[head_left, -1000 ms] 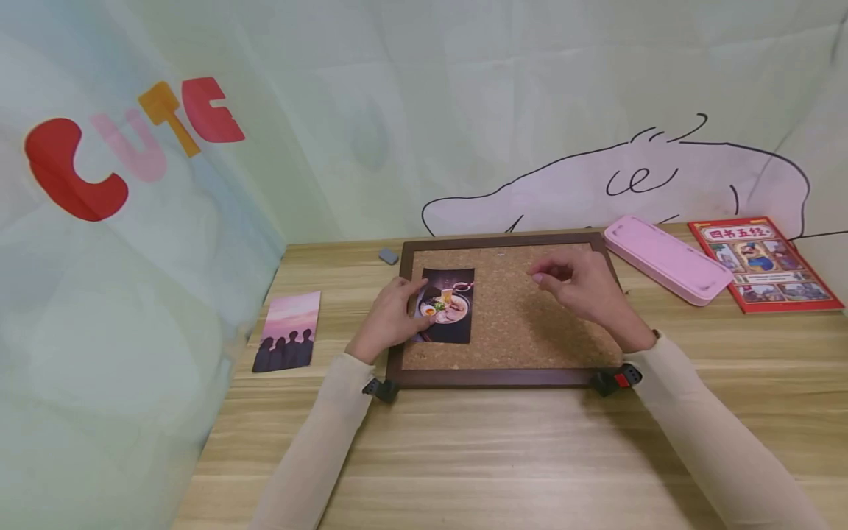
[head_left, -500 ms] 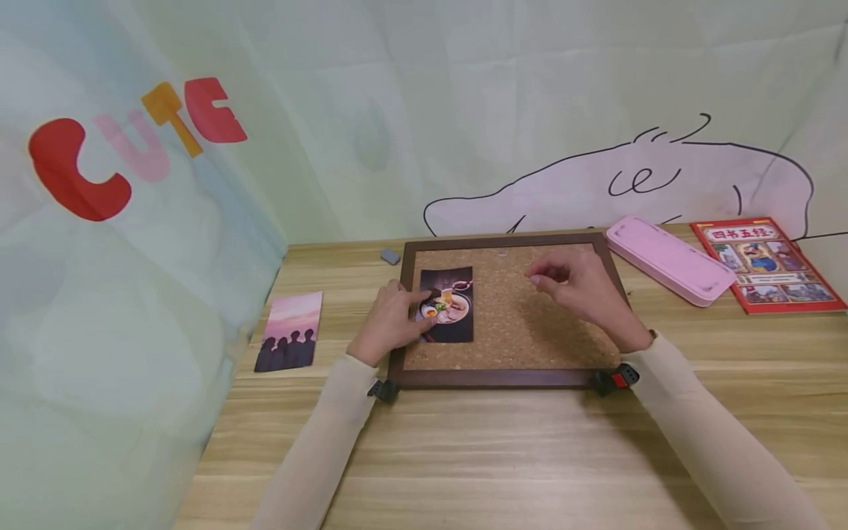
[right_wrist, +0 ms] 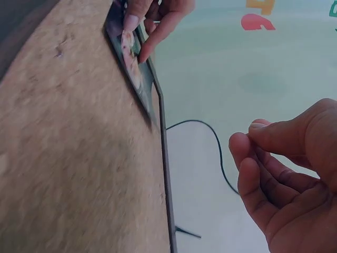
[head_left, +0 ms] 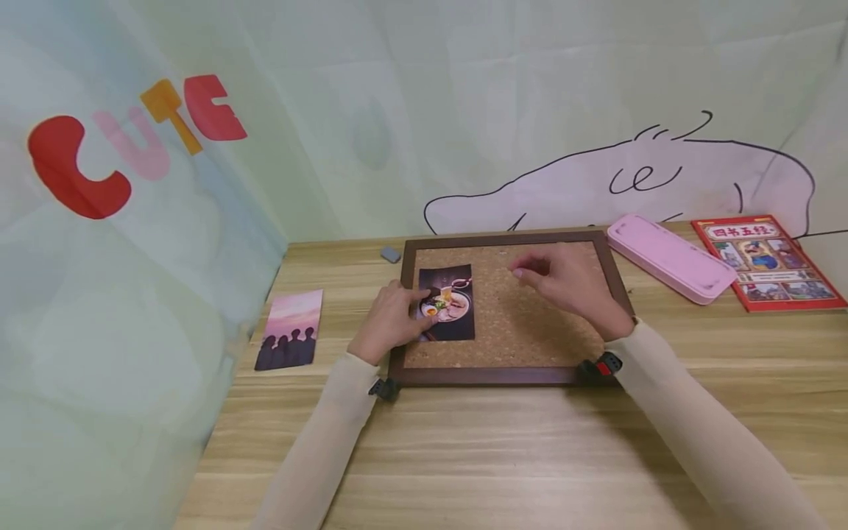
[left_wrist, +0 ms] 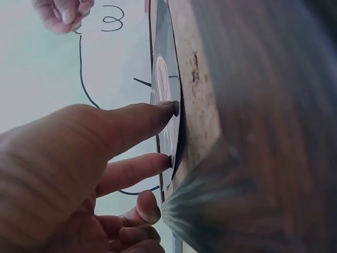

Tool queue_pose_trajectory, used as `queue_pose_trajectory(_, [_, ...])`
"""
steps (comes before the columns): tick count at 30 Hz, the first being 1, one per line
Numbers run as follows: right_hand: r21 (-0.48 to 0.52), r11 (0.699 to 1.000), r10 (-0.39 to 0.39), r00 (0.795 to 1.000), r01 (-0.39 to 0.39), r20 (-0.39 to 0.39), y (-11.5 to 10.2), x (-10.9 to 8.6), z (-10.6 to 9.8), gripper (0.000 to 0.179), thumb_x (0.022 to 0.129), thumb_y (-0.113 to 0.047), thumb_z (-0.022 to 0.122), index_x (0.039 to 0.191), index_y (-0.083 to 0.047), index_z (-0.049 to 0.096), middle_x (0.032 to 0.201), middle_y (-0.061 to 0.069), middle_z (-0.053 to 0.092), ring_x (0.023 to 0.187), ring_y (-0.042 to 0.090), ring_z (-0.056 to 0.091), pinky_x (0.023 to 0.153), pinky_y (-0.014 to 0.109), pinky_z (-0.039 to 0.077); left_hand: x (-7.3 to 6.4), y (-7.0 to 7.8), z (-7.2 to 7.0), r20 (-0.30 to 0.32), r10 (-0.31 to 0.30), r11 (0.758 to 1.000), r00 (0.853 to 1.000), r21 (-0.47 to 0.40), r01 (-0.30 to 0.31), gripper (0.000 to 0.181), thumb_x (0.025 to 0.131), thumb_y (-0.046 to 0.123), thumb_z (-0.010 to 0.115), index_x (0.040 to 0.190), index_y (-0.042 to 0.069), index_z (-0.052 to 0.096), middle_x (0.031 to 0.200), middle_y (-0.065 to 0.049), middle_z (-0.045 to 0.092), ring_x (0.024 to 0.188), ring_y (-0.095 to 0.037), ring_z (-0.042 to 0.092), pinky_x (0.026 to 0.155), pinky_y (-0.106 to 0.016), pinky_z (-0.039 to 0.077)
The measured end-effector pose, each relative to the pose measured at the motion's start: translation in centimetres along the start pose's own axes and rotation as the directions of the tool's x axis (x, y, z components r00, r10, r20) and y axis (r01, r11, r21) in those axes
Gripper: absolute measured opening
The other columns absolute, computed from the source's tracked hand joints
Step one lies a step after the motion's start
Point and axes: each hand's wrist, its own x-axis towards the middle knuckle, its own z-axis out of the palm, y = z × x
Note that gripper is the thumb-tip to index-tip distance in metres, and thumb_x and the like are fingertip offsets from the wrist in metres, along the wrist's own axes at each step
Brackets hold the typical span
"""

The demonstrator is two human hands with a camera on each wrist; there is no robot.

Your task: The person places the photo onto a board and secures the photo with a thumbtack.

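A photo of a ramen bowl (head_left: pixel 452 324) lies on the left part of a framed cork board (head_left: pixel 503 331). My left hand (head_left: pixel 389 318) rests at its left edge, thumb and forefinger pressing on the print. In the left wrist view these two fingers are fairly straight, and the photo's edge stands slightly off the cork. Over the board's upper right hovers my right hand (head_left: pixel 563 283), its thumb and forefinger pinched together, seemingly on something tiny that the fingertips hide. A small clear thing (head_left: pixel 503 253) sits at the cork's top edge; its kind is too small to tell.
Left of the board, a photo of silhouettes under a pink sky (head_left: pixel 288 330) lies on the wooden table (head_left: pixel 503 449). A grey eraser-like block (head_left: pixel 390 255) is by the board's top left corner. To the right are a pink case (head_left: pixel 670 258) and a red book (head_left: pixel 768 263).
My right hand has moved a little to the left over the cork, thumb and forefinger still pinched. The left hand stays pressed on the ramen photo, its forefinger reaching slightly further over it.
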Motion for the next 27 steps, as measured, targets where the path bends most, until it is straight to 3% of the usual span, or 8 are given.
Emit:
queue_pose_trajectory(3, [0.014,1.0,0.022,0.999,-0.023,0.035,-0.8,0.8,0.3,0.014,0.103,-0.012,0.071,0.112,-0.01,0.081,0.103,0.01,0.08,0.087,0.025,0.067,0.073,0.034,0.051,0.0,-0.1,0.0,0.005,0.002,1.0,1.0,-0.008,-0.002,0.054,0.094,0.033,0.083,0.142,0.01,0.071,0.117,-0.021,0.07,0.098,-0.028,0.055,0.08,-0.035,0.04])
queue_pose_trajectory(12, [0.086,0.996,-0.007,0.996,-0.001,0.087,-1.8,2.9,1.9,0.014,0.105,-0.011,0.068,0.112,-0.007,0.079,0.1,0.012,0.08,0.089,0.034,0.075,0.069,0.034,0.052,0.0,-0.2,0.0,0.022,-0.02,0.999,1.0,-0.041,0.021,0.055,0.095,0.031,0.083,0.144,0.012,0.07,0.122,-0.021,0.069,0.101,-0.028,0.054,0.081,-0.035,0.039])
queue_pose_trajectory(22, [0.14,0.99,-0.001,0.983,-0.025,0.185,-1.9,4.6,3.8,0.012,0.105,-0.01,0.068,0.111,-0.01,0.079,0.103,0.016,0.081,0.087,0.033,0.076,0.065,0.031,0.051,0.0,0.1,0.1,0.007,-0.035,0.999,0.999,0.015,0.035,0.056,0.093,0.032,0.083,0.145,0.016,0.07,0.124,-0.023,0.061,0.106,-0.033,0.047,0.083,-0.037,0.036])
queue_pose_trajectory(27, [0.161,0.986,0.006,0.976,-0.042,0.218,-1.8,5.3,4.8,0.011,0.104,-0.01,0.069,0.109,-0.009,0.079,0.099,0.013,0.081,0.084,0.03,0.076,0.065,0.031,0.052,0.0,0.1,0.1,-0.011,-0.011,0.997,1.0,0.074,0.012,0.056,0.093,0.034,0.084,0.145,0.017,0.07,0.139,-0.02,0.055,0.116,-0.038,0.044,0.093,-0.045,0.041])
